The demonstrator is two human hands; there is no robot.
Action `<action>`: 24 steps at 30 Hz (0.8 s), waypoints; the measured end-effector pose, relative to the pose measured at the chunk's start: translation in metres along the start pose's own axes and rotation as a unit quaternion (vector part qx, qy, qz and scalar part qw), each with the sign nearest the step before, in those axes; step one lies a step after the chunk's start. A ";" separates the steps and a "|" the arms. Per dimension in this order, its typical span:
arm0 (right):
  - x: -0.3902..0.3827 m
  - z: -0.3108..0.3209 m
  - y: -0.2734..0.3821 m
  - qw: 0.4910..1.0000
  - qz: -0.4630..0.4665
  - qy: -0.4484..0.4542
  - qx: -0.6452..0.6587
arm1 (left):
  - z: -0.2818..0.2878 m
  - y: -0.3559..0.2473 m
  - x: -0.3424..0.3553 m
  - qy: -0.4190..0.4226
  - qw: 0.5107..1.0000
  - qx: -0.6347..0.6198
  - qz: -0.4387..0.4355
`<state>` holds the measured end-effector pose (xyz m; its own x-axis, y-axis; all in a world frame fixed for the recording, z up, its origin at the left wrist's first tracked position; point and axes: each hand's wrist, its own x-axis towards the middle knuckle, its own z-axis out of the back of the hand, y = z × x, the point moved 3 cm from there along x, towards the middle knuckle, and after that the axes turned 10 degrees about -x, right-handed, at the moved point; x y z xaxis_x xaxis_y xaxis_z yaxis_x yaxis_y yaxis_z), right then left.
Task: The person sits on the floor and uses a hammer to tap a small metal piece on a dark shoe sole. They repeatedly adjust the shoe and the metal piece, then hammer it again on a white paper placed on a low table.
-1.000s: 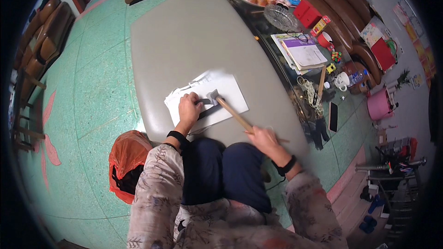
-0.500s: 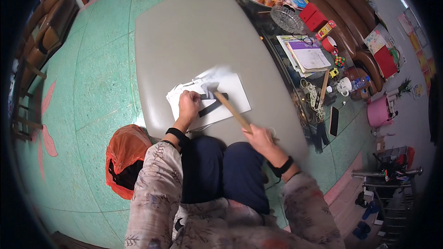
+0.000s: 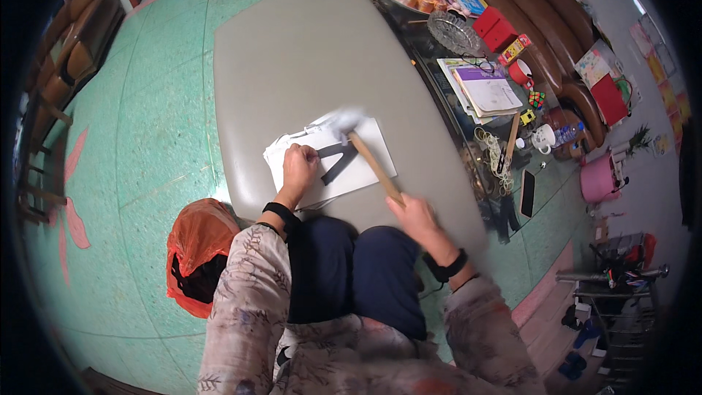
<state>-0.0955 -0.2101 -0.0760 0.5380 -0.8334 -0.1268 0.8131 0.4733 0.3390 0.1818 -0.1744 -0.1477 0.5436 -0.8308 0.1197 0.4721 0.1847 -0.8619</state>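
Now left hand [image 3: 298,168] pinches end of dark strip [image 3: 338,166], bent, on paper [image 3: 357,174] toward near edge of worktop [image 3: 292,51]; upper limb runs rightward from pinch. Right hand [image 3: 414,218], farther off, wraps hammer [image 3: 374,165]; blurred head near bend.

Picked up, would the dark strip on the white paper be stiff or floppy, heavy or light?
The dark strip is probably floppy, as it appears to double back in a V. It is likely light: it looks thin and narrow, with one end at the left hand. It seems unlikely to roll, since it looks flat against the white paper.
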 end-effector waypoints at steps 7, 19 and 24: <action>-0.002 0.002 -0.010 0.997 -0.004 0.015 -0.074 | -0.004 -0.025 -0.022 0.110 0.979 0.109 -0.130; -0.025 0.008 -0.023 0.995 0.076 -0.066 0.011 | -0.006 -0.022 -0.035 0.179 0.965 0.163 -0.101; -0.022 0.009 -0.025 0.989 0.098 -0.022 -0.108 | -0.003 -0.018 -0.033 0.205 0.965 0.143 -0.077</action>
<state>-0.1298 -0.2057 -0.0735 0.6840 -0.7286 -0.0357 0.7249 0.6735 0.1450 0.1534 -0.1516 -0.1375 0.1583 -0.9872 -0.0203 0.7301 0.1308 -0.6707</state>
